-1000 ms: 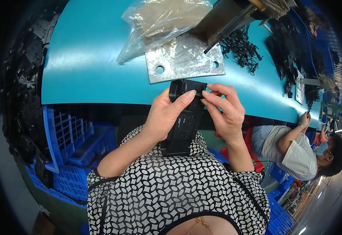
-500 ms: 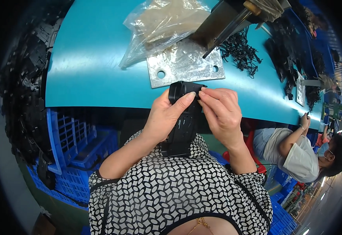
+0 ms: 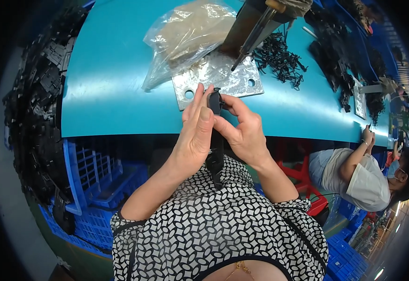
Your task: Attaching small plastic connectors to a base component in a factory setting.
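Observation:
A long black plastic part point(image 3: 215, 166) is turned edge-on in front of my chest, its upper end just short of the metal plate. My left hand point(image 3: 193, 136) holds it from the left side, fingers stretched upward along it and thumb against its near face. On the other side, my right hand point(image 3: 245, 133) pinches the upper end between thumb and curled fingers. A small black hooked tip sticks up at the top of the part. Whatever lies under the right fingertips is hidden.
On the teal table point(image 3: 120, 110) are a metal plate point(image 3: 223, 84) with a post and lever tool point(image 3: 251, 40), a clear bag point(image 3: 186, 40) and a pile of small black pieces point(image 3: 281, 58). Blue crates point(image 3: 92, 187) and black parts point(image 3: 40, 117) stand left. A co-worker point(image 3: 354, 178) sits right.
The black part has turned from showing its broad face to edge-on. My left fingers have straightened along it, and my right hand has moved left and lower around its upper end.

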Demonstrator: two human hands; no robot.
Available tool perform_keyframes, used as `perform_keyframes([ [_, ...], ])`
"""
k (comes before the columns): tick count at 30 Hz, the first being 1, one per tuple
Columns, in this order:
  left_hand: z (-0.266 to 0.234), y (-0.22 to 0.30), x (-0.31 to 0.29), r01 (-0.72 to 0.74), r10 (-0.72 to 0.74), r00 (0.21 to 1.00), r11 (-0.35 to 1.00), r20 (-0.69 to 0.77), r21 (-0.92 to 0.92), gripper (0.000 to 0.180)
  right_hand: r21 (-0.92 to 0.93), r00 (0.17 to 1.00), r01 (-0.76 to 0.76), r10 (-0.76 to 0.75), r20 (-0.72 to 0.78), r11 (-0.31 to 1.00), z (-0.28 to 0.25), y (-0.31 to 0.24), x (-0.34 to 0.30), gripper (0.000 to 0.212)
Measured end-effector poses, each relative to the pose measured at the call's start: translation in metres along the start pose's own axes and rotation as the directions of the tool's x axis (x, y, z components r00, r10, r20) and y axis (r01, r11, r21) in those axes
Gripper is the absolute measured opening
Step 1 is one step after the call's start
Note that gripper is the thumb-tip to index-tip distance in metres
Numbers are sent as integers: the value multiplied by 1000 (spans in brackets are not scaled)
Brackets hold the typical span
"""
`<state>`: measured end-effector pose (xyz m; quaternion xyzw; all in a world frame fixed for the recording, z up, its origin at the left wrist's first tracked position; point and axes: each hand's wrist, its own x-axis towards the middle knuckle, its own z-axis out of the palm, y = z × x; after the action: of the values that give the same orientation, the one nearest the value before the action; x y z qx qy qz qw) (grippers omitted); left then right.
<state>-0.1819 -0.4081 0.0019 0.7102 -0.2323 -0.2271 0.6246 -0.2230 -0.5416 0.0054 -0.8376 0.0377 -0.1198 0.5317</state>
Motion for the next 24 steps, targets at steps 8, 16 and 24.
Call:
perform_keyframes([
  [8, -8, -12, 18, 101, -155, 974, 950, -166, -295, 33, 600, 946, -283, 320, 48, 748, 2, 12, -11, 38],
  [16, -14, -6, 24, 315, -394, 919, 691, 26, -651, 34, 834, 907, -310, 404, 117, 456, 1, 15, -20, 44],
  [24, -25, 2, 32, 427, -385, 898, 640, 214, -639, 31, 904, 895, -199, 446, 10, 379, -3, 12, -5, 37],
])
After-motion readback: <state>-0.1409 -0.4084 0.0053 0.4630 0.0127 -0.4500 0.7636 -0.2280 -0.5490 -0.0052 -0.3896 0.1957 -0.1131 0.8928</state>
